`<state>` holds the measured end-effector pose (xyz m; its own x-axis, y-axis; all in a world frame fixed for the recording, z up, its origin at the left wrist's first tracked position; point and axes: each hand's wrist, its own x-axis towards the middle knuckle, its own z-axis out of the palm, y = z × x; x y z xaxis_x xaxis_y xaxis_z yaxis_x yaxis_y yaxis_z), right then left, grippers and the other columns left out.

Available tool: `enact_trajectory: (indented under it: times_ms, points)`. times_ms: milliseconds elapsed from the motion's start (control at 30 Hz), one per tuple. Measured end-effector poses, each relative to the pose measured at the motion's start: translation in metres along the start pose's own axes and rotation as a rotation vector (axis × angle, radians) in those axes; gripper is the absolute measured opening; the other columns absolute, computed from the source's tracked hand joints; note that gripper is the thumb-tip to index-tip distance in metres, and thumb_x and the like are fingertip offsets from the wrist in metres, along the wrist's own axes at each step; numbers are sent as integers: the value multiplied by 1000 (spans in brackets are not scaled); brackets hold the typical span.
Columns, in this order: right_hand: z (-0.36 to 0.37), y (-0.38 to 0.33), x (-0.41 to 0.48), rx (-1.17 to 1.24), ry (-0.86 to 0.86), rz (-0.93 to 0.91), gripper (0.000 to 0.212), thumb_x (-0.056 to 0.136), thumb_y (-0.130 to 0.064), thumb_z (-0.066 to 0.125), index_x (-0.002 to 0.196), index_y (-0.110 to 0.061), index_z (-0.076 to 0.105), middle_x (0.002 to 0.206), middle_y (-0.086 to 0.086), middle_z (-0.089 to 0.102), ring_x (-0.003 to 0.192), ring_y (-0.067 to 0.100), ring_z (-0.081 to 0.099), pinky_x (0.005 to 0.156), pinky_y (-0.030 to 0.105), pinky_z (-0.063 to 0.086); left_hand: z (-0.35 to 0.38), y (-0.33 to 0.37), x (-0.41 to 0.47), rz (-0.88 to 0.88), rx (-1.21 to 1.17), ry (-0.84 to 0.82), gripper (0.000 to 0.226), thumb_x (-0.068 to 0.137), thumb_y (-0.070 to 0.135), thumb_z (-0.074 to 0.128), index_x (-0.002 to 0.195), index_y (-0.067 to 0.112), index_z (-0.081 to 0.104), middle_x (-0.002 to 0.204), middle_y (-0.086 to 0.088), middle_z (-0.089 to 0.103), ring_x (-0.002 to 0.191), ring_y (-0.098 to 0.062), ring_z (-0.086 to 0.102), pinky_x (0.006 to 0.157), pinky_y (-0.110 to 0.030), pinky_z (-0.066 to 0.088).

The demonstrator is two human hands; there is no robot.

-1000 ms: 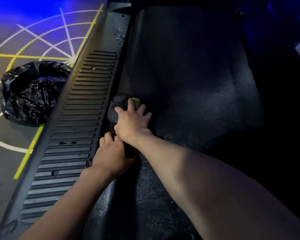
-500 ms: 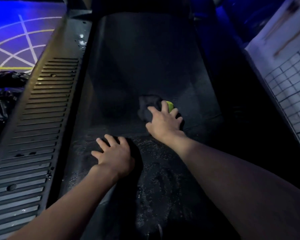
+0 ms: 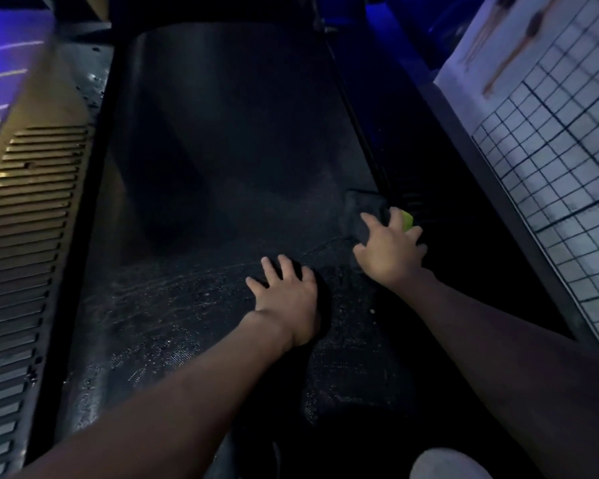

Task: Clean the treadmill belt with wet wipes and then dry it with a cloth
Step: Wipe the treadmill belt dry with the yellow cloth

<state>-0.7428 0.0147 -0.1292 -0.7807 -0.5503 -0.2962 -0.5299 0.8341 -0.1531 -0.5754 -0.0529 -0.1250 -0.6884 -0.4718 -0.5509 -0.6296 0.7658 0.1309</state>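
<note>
Two hands are on the treadmill belt. The left hand lies flat with its fingers spread. The right hand presses spread fingers on a dark cloth at the belt's right edge. The cloth looks soft and light, so push down on its top.

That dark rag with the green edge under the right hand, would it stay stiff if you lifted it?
Probably floppy: the dark grey cloth with a yellow-green edge lies crumpled under the right hand. It likely slides easily, since that spread hand alone presses it flat on the black treadmill belt.
</note>
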Motion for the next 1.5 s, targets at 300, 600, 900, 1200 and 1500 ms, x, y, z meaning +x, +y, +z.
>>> enact_trajectory:
  times_ms: [300, 600, 900, 1200, 1500]
  points:
    - [3, -20, -7, -21, 21, 113, 64, 89, -54, 50, 148, -39, 32, 151, 11, 19, 123, 45, 32, 98, 55, 35, 18, -59, -14, 232, 40, 100, 88, 84, 57, 58, 154, 36, 8, 164, -1, -7, 150, -23, -7, 120, -43, 12]
    - [26, -113, -33, -58, -32, -48, 64, 87, -56, 52, 146, -40, 33, 149, 11, 16, 122, 45, 29, 100, 58, 33, 23, -119, -48, 128, -30, 155, 77, 89, 52, 55, 153, 34, 17, 164, 3, 1, 150, -17, 4, 119, -38, 19]
    - [53, -218, -69, -90, -85, -223, 62, 87, -54, 52, 144, -38, 34, 149, 11, 16, 121, 45, 26, 94, 56, 34, 35, -188, -100, -55, -99, 221, 67, 88, 48, 55, 148, 33, 30, 161, 0, 14, 147, -18, 17, 112, -33, 31]
    - [86, -327, -142, -77, -208, -606, 75, 82, -48, 62, 148, -33, 28, 157, 11, 10, 129, 45, 20, 98, 55, 28, 53, -234, -144, -264, -206, 255, 49, 81, 45, 55, 127, 28, 55, 123, -3, 51, 112, -27, 52, 84, -43, 53]
    - [89, -316, -133, -43, -176, -679, 57, 86, -38, 60, 141, -38, 41, 152, 6, 20, 125, 42, 27, 97, 55, 32, 35, -204, -136, -399, -70, 111, 75, 81, 74, 49, 132, 20, 50, 125, -9, 52, 116, -28, 50, 88, -39, 49]
